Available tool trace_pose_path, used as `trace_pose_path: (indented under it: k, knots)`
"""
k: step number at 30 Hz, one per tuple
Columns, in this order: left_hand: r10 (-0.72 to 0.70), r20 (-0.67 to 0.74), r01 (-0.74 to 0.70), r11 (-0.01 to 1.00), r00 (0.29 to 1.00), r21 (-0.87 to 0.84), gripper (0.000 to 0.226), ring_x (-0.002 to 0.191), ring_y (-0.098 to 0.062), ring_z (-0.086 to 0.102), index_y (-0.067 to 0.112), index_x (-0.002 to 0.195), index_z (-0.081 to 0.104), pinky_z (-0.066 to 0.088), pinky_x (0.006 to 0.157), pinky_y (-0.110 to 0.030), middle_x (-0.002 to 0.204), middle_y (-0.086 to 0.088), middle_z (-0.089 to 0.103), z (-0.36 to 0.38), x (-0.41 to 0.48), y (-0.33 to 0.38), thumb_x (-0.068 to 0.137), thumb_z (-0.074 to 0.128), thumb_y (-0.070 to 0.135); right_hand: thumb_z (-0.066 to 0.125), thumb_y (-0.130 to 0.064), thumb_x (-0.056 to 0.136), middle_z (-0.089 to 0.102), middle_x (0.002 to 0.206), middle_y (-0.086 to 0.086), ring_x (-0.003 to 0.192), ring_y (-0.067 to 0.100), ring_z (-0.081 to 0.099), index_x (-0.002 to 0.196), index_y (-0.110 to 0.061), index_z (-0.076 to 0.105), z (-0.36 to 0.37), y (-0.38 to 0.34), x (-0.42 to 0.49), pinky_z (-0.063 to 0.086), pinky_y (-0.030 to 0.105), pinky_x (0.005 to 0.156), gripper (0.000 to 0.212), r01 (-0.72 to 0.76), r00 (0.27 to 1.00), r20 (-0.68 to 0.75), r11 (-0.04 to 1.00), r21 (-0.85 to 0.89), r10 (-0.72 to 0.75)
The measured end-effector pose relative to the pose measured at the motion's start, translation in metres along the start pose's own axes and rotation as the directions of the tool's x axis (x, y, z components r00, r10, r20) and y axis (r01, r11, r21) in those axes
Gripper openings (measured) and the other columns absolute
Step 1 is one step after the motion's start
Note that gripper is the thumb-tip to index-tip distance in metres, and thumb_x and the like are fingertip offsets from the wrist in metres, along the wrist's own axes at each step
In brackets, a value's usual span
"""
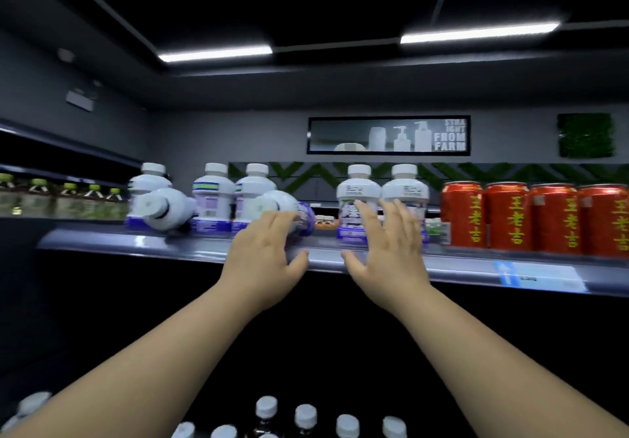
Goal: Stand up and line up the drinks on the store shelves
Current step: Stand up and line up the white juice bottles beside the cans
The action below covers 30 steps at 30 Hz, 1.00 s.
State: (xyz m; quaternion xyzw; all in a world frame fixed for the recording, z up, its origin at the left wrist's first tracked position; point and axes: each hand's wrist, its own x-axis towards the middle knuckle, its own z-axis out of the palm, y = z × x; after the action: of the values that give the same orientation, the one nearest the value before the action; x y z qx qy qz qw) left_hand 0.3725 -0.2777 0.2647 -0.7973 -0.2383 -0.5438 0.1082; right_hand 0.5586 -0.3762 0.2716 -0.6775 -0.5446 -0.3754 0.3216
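1. Lying on its side on the shelf [136, 243], the toppled bottle [292, 206] was gripped by the left hand [265, 253], fingers over it and thumb beneath.
2. Just right of that bottle, the right hand [388, 243] was spread, fingers straight, before the upright bottles [359, 192].
3. Left of it lay another fallen bottle [163, 208]; far right stood red cans [507, 219].

Tally stands at five upright white bottles [214, 199], two toppled white bottles [163, 211], four red cans [461, 216], about five blurred green-capped bottles [69, 196], two ceiling light strips [214, 53].
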Motion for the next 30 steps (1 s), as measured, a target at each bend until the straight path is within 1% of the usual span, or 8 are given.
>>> trace_pose_path:
  k: [5, 11, 14, 17, 20, 23, 25, 30]
  knots:
    - [-0.066, -0.056, 0.065, 0.998, 0.996, -0.02, 0.054, 0.099, -0.025, 0.061, 0.016, 0.116, 0.06, 0.049, 0.081, -0.038, 0.109, -0.001, 0.063, -0.019, -0.006, -0.039, 0.075, 0.046, 0.048, 0.068, -0.041, 0.083, 0.045, 0.141, 0.006, 0.129, 0.028, 0.039, 0.152, -0.022, 0.035, 0.021, -0.068, 0.031, 0.025, 0.038, 0.114, 0.079, 0.194, 0.981, -0.041, 0.973, 0.124, -0.19]
    - [-0.06, 0.099, 0.072, 0.99, 0.993, -0.124, 0.041, 0.113, -0.014, 0.055, 0.028, 0.126, 0.049, 0.045, 0.09, -0.034, 0.122, 0.01, 0.059, -0.025, -0.003, -0.074, 0.087, 0.061, 0.033, 0.078, -0.037, 0.076, 0.041, 0.138, 0.001, 0.127, 0.023, 0.041, 0.152, -0.031, 0.025, 0.038, -0.105, 0.066, 0.035, 0.039, 0.107, 0.092, 0.109, 0.989, 0.08, 0.98, 0.169, -0.123]
    - [-0.018, 0.134, 0.039, 0.986, 0.991, -0.16, 0.045, 0.116, -0.012, 0.054, 0.027, 0.13, 0.048, 0.043, 0.093, -0.03, 0.126, 0.01, 0.058, -0.023, 0.001, -0.082, 0.088, 0.062, 0.031, 0.075, -0.029, 0.077, 0.04, 0.135, 0.0, 0.121, 0.027, 0.048, 0.146, -0.034, 0.031, 0.045, -0.107, 0.07, 0.046, 0.043, 0.095, 0.082, 0.072, 0.99, 0.108, 0.985, 0.154, -0.09]
    - [0.0, 0.153, 0.039, 0.967, 0.988, -0.251, 0.047, 0.119, -0.013, 0.054, 0.028, 0.13, 0.046, 0.045, 0.097, -0.035, 0.128, 0.009, 0.058, -0.02, 0.012, -0.085, 0.086, 0.062, 0.028, 0.074, -0.041, 0.077, 0.047, 0.126, 0.001, 0.111, 0.029, 0.053, 0.135, -0.034, 0.037, 0.039, -0.108, 0.077, 0.048, 0.042, 0.086, 0.069, -0.017, 0.998, 0.054, 0.987, 0.16, 0.008]
    - [0.023, 0.161, 0.036, 0.935, 0.987, -0.353, 0.05, 0.113, -0.014, 0.057, 0.035, 0.13, 0.044, 0.047, 0.096, -0.038, 0.123, 0.011, 0.06, -0.018, 0.027, -0.081, 0.084, 0.061, 0.025, 0.068, -0.057, 0.077, 0.055, 0.115, 0.001, 0.1, 0.03, 0.056, 0.126, -0.027, 0.036, 0.027, -0.109, 0.096, 0.049, 0.042, 0.081, 0.066, -0.188, 0.979, -0.035, 0.954, 0.232, 0.201]
    - [-0.01, 0.213, 0.103, 0.897, 0.977, -0.43, 0.06, 0.102, -0.013, 0.061, 0.04, 0.136, 0.038, 0.049, 0.095, -0.038, 0.112, 0.016, 0.061, -0.013, 0.041, -0.072, 0.083, 0.06, 0.023, 0.06, -0.064, 0.08, 0.059, 0.107, 0.005, 0.09, 0.031, 0.056, 0.117, -0.018, 0.036, 0.019, -0.109, 0.113, 0.047, 0.04, 0.07, 0.064, -0.292, 0.956, 0.016, 0.954, 0.064, 0.292]
    - [-0.045, 0.266, 0.171, 0.865, 0.963, -0.473, 0.063, 0.097, -0.01, 0.063, 0.038, 0.138, 0.036, 0.05, 0.095, -0.037, 0.108, 0.022, 0.059, -0.005, 0.047, -0.067, 0.083, 0.063, 0.024, 0.057, -0.064, 0.084, 0.06, 0.105, 0.006, 0.088, 0.031, 0.056, 0.113, -0.015, 0.038, 0.019, -0.107, 0.117, 0.046, 0.039, 0.068, 0.06, -0.315, 0.947, 0.07, 0.948, 0.034, 0.313]
    - [-0.075, 0.371, 0.248, 0.861, 0.925, -0.444, 0.074, 0.116, -0.019, 0.055, 0.031, 0.147, 0.027, 0.047, 0.101, -0.039, 0.129, 0.001, 0.054, 0.016, 0.058, -0.058, 0.085, 0.067, 0.028, 0.061, -0.051, 0.089, 0.064, 0.11, 0.004, 0.097, 0.026, 0.059, 0.125, -0.02, 0.048, 0.014, -0.09, 0.1, 0.05, 0.038, 0.078, 0.049, -0.198, 0.979, 0.073, 0.975, 0.103, 0.191]
